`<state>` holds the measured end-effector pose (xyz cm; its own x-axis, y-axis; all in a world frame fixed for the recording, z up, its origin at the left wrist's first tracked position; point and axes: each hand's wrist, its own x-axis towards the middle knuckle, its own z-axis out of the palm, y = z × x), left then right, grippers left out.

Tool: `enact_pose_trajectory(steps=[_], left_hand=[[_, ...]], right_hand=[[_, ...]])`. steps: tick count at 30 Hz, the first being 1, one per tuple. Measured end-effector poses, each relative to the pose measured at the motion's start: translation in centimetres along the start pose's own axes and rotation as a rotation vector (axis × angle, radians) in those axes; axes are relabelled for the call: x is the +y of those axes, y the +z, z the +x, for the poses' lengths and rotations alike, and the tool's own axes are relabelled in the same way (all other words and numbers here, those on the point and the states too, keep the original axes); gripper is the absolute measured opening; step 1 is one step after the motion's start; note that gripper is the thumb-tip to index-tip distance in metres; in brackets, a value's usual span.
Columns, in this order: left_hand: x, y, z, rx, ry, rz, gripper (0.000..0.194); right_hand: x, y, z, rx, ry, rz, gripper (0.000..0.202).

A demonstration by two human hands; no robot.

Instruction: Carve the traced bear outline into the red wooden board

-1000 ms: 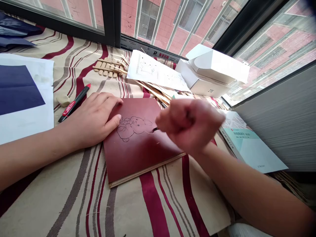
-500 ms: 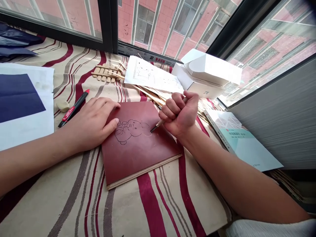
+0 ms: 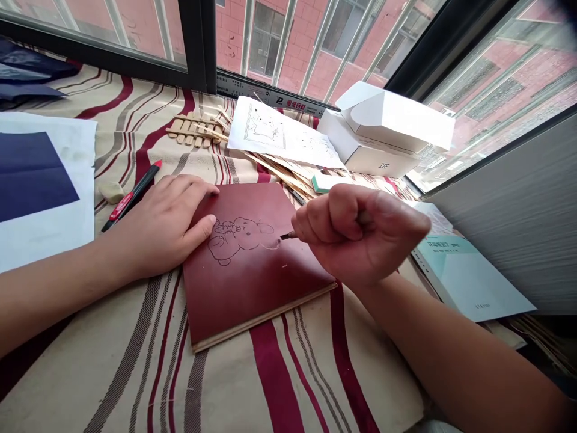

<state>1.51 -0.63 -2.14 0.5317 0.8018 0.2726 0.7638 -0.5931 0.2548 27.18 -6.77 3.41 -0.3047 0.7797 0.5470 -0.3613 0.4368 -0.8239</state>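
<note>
A reddish-brown board (image 3: 252, 294) lies on the striped cloth, with an outline of a bunny-like figure (image 3: 241, 234) on its face. Flat across the board's left edge rests my left hand (image 3: 174, 207), fingers stretched out and thumb near the drawing. My right hand (image 3: 360, 231) is closed in a fist around a carving tool (image 3: 287, 236); the handle is hidden in the fist, and only the dark metal end shows. Its tip is at the ear outline on the right of the drawing. A pale shaving lies on the board below the tip.
Beside my left hand lie a black-and-red marker (image 3: 133, 195) and an eraser-like lump (image 3: 112, 192). Behind the board are wooden sticks (image 3: 193, 130), a printed sheet (image 3: 279, 132) and white boxes (image 3: 383, 132). A book (image 3: 469, 270) lies right; dark blue paper (image 3: 31, 174) lies left.
My right fist has turned and risen toward the camera, its wrist swung right. The tool tip has shifted slightly right, and a pale shaving now shows on the board. My left hand stays put.
</note>
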Motion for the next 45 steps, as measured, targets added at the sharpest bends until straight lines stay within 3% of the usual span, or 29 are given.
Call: enact_pose_trajectory(steps=[5,14,21,28,32,36,41,45], left_hand=[[-0.1,0.0,0.0,-0.002,0.007,0.008,0.056],[0.1,0.0,0.0,-0.006,-0.008,0.004,0.058],[0.2,-0.1,-0.1,-0.006,-0.01,-0.024,0.056],[0.1,-0.1,-0.2,0.003,-0.014,-0.049,0.053],[0.2,-0.1,-0.2,0.012,0.0,-0.052,0.046],[0.3,0.0,-0.2,0.024,0.001,-0.044,0.044],[0.4,-0.1,-0.3,0.023,-0.002,-0.051,0.042],[0.4,-0.3,-0.1,0.01,0.002,-0.039,0.044]], right_hand=[[1.2,-0.2,0.5,-0.052,-0.049,0.052,0.048],[0.3,0.4,-0.6,0.014,0.083,-0.041,0.046],[0.6,1.0,-1.0,-0.143,-0.021,-0.078,0.041],[0.2,0.5,-0.3,-0.162,0.072,0.002,0.049],[-0.5,0.5,0.7,-0.137,0.217,-0.048,0.05],[0.5,0.1,1.9,-0.108,0.196,0.113,0.05],[1.8,-1.0,3.0,0.051,0.239,0.12,0.06],[1.9,-2.1,3.1,0.036,0.267,0.191,0.067]])
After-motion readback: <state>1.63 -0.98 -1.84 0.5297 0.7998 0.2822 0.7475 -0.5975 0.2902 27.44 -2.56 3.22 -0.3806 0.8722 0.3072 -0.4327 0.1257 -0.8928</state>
